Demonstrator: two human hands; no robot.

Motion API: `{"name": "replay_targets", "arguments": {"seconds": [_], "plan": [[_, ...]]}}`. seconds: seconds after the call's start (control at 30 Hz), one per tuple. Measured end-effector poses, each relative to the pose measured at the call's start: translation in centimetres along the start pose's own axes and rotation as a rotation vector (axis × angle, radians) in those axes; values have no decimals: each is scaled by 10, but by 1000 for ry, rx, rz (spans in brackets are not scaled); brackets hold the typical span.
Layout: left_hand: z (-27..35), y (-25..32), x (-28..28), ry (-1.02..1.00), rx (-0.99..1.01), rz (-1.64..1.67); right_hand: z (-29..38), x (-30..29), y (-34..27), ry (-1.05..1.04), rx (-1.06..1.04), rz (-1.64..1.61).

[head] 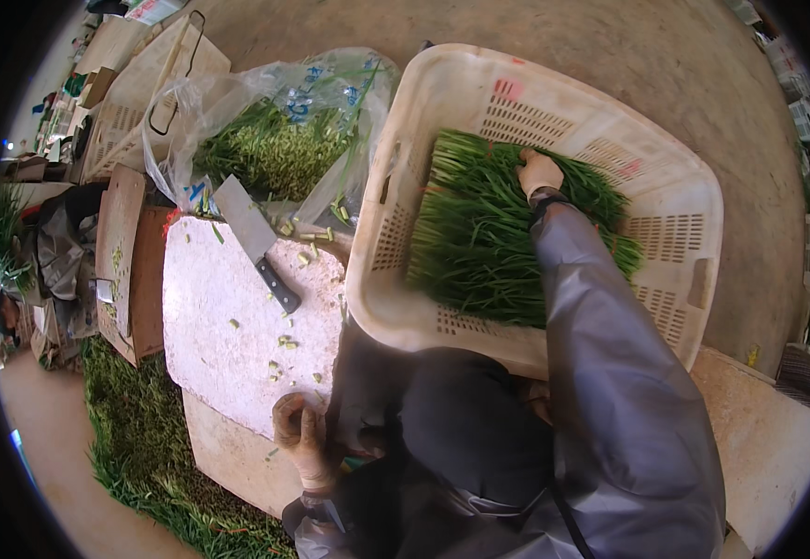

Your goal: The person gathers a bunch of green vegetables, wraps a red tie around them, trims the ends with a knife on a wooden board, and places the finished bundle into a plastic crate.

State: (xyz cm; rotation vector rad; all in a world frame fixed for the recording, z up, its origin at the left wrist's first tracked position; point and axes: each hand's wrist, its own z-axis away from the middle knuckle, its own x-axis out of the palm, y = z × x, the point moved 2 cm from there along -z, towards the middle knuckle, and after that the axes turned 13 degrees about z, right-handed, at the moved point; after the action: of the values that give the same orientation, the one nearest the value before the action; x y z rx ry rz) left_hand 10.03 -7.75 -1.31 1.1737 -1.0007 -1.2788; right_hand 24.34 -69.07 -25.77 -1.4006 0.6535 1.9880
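Note:
My right hand rests on bunches of long green leaves, which look like garlic chives, inside a cream plastic crate. Its fingers are bent into the leaves, and whether they grip a bunch is hidden. The pale cut ends line up along the crate's left side. My left hand is at the near edge of a pale, worn cutting board, thumb and fingers apart, holding nothing. A cleaver with a black handle lies across the board's far part. Short cut stem pieces are scattered over it.
Beyond the board, a clear plastic bag holds more greens and trimmings. A wide bed of greens lies on the floor at the left. Wooden boards stand nearby, with a partly seen person beyond. Another crate sits behind.

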Motion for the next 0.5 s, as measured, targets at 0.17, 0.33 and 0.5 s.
{"name": "replay_targets", "arguments": {"seconds": [0.17,0.33,0.5], "plan": [[-1,0,-2,-7,42,-79,-2,7,1,-5,16,-67],[-1,-3,-7,-8,14,-34,-8,13,3,26,39,-125],[-1,-4,-11,-35,22,-60,-9,13,10,31,-14,-106]]}}
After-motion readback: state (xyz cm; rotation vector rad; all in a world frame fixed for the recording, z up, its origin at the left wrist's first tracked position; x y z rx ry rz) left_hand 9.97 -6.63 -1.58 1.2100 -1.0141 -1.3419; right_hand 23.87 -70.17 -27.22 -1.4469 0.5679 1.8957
